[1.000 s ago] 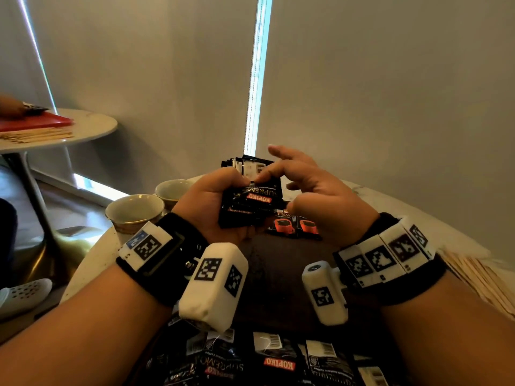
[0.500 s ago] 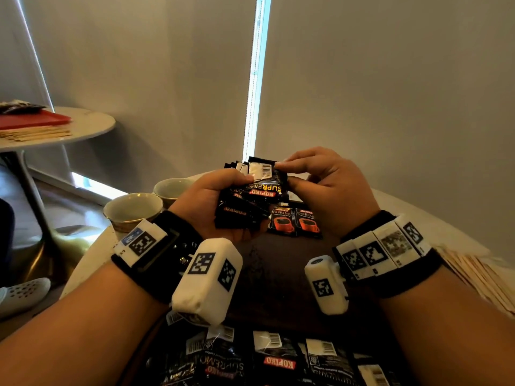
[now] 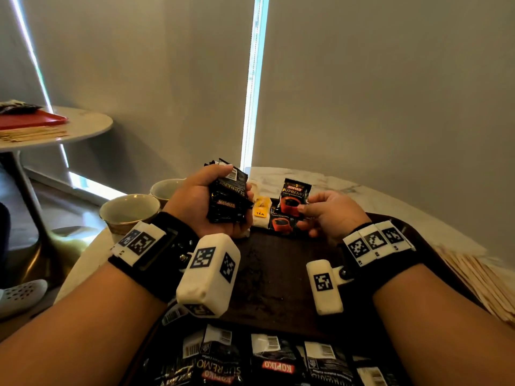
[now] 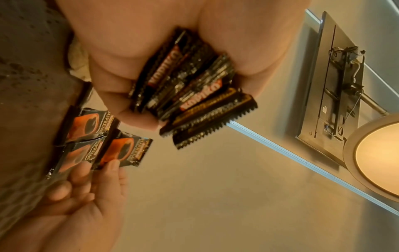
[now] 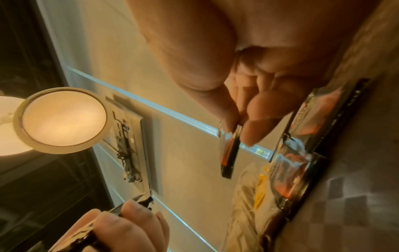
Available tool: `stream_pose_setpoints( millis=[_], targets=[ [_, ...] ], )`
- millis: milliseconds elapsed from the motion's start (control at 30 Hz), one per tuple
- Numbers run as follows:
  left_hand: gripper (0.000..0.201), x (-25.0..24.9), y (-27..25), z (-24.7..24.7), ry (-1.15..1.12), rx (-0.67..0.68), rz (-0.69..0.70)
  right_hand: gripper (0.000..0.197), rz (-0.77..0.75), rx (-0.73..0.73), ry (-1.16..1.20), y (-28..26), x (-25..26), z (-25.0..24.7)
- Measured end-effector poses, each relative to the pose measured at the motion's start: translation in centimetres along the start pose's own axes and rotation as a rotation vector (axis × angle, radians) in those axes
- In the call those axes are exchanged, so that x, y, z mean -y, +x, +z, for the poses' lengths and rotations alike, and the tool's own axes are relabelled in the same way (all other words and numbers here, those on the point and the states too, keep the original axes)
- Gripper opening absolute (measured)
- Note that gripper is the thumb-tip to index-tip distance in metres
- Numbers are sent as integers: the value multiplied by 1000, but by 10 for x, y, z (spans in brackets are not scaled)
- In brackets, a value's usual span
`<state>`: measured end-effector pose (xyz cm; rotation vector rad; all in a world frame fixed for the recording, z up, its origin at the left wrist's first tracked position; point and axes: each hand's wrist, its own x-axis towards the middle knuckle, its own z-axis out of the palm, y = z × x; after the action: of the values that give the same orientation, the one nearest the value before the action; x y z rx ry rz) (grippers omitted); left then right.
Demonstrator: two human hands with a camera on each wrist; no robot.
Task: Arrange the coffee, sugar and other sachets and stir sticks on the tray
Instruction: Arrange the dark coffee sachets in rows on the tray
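So, left hand (image 3: 206, 201) wrapped round a fat stack of black coffee sachets (image 3: 229, 196), held up over the far left part of the dark tray (image 3: 267, 274). Right hand (image 3: 328, 215) pinching a single coffee sachet (image 3: 294, 196) upright between thumb and fingertip, just above more coffee sachets (image 3: 281, 225) lying flat at the tray's far edge, yellow tea sachet (image 3: 260, 208) right beside them. Also another row of sachets (image 3: 250, 363) along the near edge, stir sticks (image 3: 479, 282) fanned on the table (image 3: 362, 190) at the right, two cups (image 3: 129, 211) off left.

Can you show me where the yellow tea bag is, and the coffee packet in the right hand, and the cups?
Tea bag (image 3: 261, 208), head view, on its yellow front.
Coffee packet (image 3: 294, 196), head view, on the printed red cup.
Cups (image 3: 129, 211), head view, inside the nearer cup.
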<state>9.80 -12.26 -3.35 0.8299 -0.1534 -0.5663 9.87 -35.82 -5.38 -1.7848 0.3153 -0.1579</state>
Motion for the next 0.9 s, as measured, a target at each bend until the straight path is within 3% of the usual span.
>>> stream_pose_setpoints(
  millis=[367, 900],
  targets=[
    [33, 2, -2, 1, 7, -21, 12, 20, 160, 77, -69, -1, -7, -1],
    [38, 2, -3, 3, -3, -11, 15, 13, 206, 136, -123, -9, 2, 2]
  ],
)
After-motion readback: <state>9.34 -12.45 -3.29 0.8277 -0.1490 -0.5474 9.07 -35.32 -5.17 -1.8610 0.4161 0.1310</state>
